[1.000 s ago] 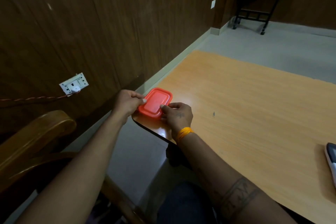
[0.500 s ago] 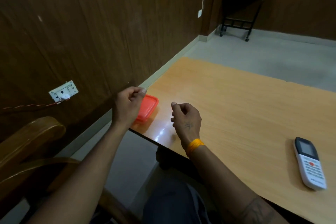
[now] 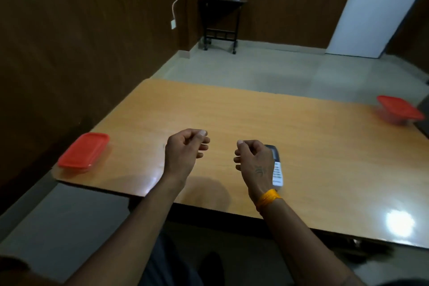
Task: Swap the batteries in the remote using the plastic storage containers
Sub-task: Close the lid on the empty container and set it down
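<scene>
Two red-lidded containers sit on the tabletop [image 3: 232, 111]: the left container [image 3: 84, 153] at the near-left corner, close to both edges there, and the right container [image 3: 399, 111] at the far-right edge. One remote [image 3: 276, 169] lies near the front edge, partly hidden behind the right hand [image 3: 254, 161]. The left hand [image 3: 185, 150] hovers beside it, apart from it. Both hands' fingers are loosely curled and hold nothing. Between the two containers the tabletop is bare, with wide room beyond the hands
</scene>
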{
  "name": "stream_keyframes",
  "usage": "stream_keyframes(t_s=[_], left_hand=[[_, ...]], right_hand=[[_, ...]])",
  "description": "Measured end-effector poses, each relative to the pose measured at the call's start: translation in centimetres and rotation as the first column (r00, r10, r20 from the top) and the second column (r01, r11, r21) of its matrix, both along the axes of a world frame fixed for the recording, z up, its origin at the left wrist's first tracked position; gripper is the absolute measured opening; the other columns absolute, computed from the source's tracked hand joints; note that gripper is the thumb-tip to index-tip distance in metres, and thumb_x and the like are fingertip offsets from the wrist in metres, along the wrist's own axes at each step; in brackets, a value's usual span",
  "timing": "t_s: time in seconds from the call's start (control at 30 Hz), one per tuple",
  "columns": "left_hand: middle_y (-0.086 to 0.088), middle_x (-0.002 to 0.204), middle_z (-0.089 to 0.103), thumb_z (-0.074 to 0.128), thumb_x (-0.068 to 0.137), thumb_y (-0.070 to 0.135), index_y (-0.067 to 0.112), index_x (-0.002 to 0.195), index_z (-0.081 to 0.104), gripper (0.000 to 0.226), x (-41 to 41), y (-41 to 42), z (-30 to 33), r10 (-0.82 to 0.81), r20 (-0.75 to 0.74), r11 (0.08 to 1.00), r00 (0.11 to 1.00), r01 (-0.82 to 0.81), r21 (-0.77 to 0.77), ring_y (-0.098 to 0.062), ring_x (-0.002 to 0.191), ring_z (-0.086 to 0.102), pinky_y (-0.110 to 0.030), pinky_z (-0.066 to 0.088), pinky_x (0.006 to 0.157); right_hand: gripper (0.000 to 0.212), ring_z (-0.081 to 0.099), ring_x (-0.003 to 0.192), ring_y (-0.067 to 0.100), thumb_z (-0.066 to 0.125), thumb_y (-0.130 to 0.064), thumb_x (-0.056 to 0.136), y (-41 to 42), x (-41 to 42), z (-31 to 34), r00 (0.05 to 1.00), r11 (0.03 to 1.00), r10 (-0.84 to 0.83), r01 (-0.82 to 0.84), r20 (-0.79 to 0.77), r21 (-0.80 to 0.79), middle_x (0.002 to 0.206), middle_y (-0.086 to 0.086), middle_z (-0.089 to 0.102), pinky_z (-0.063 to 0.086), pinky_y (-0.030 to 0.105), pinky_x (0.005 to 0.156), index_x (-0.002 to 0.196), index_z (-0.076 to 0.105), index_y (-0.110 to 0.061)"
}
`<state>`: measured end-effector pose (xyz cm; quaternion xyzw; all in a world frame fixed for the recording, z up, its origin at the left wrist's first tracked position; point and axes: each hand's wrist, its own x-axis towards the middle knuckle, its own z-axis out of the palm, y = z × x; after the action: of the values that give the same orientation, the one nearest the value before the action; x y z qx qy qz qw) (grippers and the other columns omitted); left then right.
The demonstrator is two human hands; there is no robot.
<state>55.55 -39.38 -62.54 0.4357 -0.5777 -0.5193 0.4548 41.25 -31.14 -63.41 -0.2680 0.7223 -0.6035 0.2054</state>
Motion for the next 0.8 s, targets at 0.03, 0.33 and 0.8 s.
stream_keyframes(t_s=[0.03, 0.33, 0.8], left_hand=[[-0.003, 0.087, 0.081, 0.067, 0.099, 0.027, 0.014, 0.095, 0.079, 0.018, -1.6, 0.7, -0.2, -0.014, -0.003, 1.000, 1.000, 0.014, 0.017, -0.017, 0.078, 0.075, -0.034, 0.060, 0.069], [-0.001, 0.087, 0.078, 0.074, 0.093, 0.026, 0.018, 0.095, 0.077, 0.009, -12.1, 4.4, -4.6, -0.162, 0.275, 0.977, 0.948, 0.114, 0.181, -0.020, 0.078, 0.076, -0.039, 0.066, 0.075], [-0.006, 0.110, 0.079, 0.075, 0.090, 0.006, 0.012, 0.111, 0.080, 0.023, -15.7, -0.1, -6.4, -0.147, 0.302, 0.979, 0.942, 0.095, 0.180, -0.023, 0.099, 0.076, -0.042, 0.063, 0.092]], right_hand=[[0.019, 0.073, 0.069, 0.014, 0.063, -0.032, 0.099, 0.7, -1.4, -0.2, 1.000, 1.000, -0.020, 0.019, 0.023, 0.018, 0.080, 0.002, 0.075, 0.065, 0.049, 0.072, 0.085, 0.072, -0.022], [0.014, 0.069, 0.084, 0.021, 0.069, -0.027, 0.090, 4.7, -9.7, -3.6, 0.981, 0.955, -0.129, 0.162, -0.143, 0.250, 0.083, -0.002, 0.072, 0.048, 0.029, 0.067, 0.091, 0.077, -0.015], [0.015, 0.069, 0.080, 0.021, 0.072, -0.022, 0.082, 0.1, -11.4, -4.5, 0.984, 0.957, -0.065, 0.109, -0.169, 0.268, 0.086, 0.004, 0.079, 0.051, 0.029, 0.064, 0.087, 0.083, -0.013]])
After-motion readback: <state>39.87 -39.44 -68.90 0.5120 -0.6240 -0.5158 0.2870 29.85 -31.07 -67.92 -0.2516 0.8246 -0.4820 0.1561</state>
